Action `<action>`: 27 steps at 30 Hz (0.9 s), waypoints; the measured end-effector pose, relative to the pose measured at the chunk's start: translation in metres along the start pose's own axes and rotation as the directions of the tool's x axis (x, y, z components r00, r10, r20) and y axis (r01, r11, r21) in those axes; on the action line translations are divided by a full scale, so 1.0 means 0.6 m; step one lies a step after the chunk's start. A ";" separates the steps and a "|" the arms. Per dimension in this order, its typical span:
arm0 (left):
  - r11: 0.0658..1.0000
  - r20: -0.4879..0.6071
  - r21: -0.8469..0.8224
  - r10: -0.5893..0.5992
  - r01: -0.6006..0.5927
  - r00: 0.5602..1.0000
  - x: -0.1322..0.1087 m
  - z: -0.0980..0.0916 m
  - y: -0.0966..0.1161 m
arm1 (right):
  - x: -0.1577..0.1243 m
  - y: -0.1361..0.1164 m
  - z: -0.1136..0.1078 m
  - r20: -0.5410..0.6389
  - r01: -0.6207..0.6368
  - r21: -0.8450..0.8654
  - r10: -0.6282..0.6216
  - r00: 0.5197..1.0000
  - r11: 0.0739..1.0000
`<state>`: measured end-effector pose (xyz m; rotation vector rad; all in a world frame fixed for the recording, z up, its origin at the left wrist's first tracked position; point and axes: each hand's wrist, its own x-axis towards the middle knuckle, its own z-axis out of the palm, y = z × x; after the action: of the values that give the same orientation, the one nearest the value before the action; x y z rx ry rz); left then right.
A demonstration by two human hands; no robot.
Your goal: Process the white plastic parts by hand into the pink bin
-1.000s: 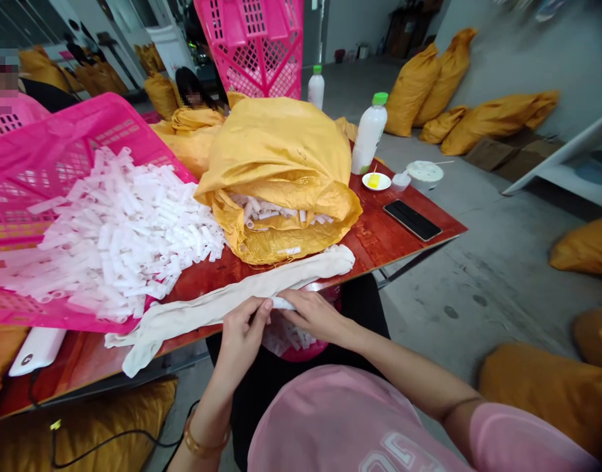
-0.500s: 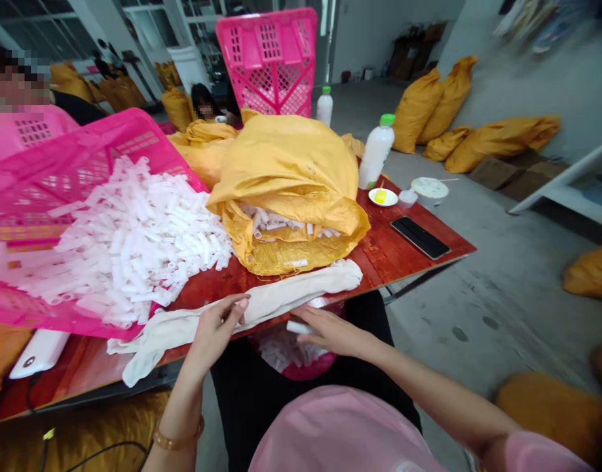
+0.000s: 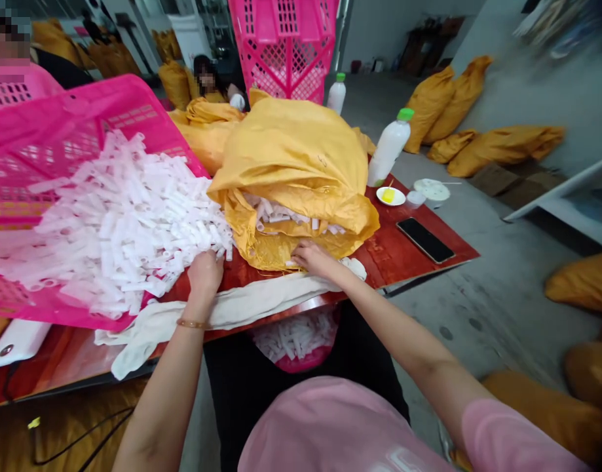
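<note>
My left hand (image 3: 206, 274) reaches to the near edge of a heap of short white plastic tubes (image 3: 128, 223). Its fingers are curled down among the tubes, and the back of the hand hides what they hold, if anything. At the mouth of the yellow sack (image 3: 291, 154), my right hand (image 3: 314, 257) pinches a small white tube (image 3: 291, 263) lying on the sack's lip. More tubes show inside the sack's opening. A long white cloth (image 3: 261, 300) lies along the table's front edge, under my wrists.
The heap spills from a tipped pink basket (image 3: 148, 105). Below the table edge, a pink container (image 3: 301, 360) holds tubes between my legs. On the right stand a bottle (image 3: 390, 147), a small dish (image 3: 391, 196) and a phone (image 3: 425, 240). Two people are visible beyond the table.
Both hands have moved forward over the table: the left to the heap's edge, the right from above the lap container to the sack's lip. The tube formerly in my right hand is gone from it.
</note>
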<state>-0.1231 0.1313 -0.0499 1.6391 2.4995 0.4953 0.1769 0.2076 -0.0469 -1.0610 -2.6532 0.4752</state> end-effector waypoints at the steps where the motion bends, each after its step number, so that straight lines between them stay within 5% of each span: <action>1: 1.000 0.006 -0.001 0.001 -0.001 1.000 -0.005 -0.002 -0.006 | -0.005 -0.001 -0.001 0.016 0.019 0.008 -0.019 1.000 1.000; 6: 0.997 0.017 -0.074 0.024 -0.023 1.000 -0.034 -0.026 -0.034 | -0.033 -0.011 -0.008 0.026 0.097 0.057 -0.098 0.995 0.994; 10: 0.976 -0.029 -0.208 0.066 -0.070 0.997 -0.070 -0.057 -0.036 | -0.052 -0.001 -0.017 -0.088 0.002 0.082 0.006 0.996 0.997; 13: 0.935 -0.048 -0.333 0.114 -0.123 0.992 -0.111 -0.086 -0.015 | -0.072 0.010 -0.053 -0.251 -0.123 0.106 0.146 0.957 0.987; 17: 0.730 0.003 -0.676 0.139 -0.100 0.990 -0.173 -0.113 0.037 | -0.116 -0.009 -0.107 -0.432 -0.061 0.376 0.233 0.871 0.925; 21: 0.525 0.068 -0.851 0.086 0.013 0.994 -0.220 -0.114 0.096 | -0.158 -0.072 -0.100 -0.248 -0.051 0.746 0.348 0.904 0.664; 27: 0.499 0.077 -0.867 0.120 0.007 0.990 -0.258 -0.119 0.157 | -0.189 -0.163 -0.041 0.037 -0.069 0.868 0.075 0.996 0.491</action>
<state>0.0033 0.0099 0.0350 1.2241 1.5644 1.3365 0.2046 0.0664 0.0014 -0.7786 -1.8394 1.6098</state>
